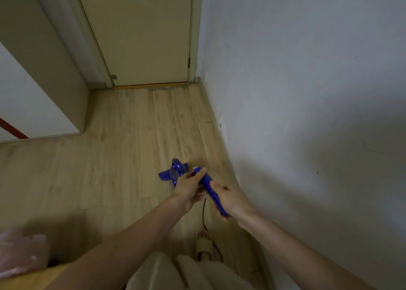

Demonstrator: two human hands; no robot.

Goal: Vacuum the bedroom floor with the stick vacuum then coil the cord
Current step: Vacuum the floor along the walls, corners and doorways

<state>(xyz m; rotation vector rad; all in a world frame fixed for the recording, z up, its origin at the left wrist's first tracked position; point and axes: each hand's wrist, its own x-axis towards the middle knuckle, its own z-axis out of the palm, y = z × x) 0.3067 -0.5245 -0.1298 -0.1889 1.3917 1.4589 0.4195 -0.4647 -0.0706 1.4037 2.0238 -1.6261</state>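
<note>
The blue stick vacuum (175, 171) stands on the wooden floor (123, 149) in front of me, its head low by the right wall. My left hand (190, 186) grips the upper part of the blue handle, fingers curled round it. My right hand (230, 198) grips the handle's rear end, closer to me. A thin black cord (204, 215) hangs from the handle down past my sandalled foot (203, 244). The vacuum's tube is mostly hidden behind my hands.
A closed cream door (142, 37) lies straight ahead. A white wall (307, 92) with a skirting board runs along the right. A tall cabinet (44, 59) stands at the left. Clear plastic wrap (19, 252) lies on a surface at the lower left.
</note>
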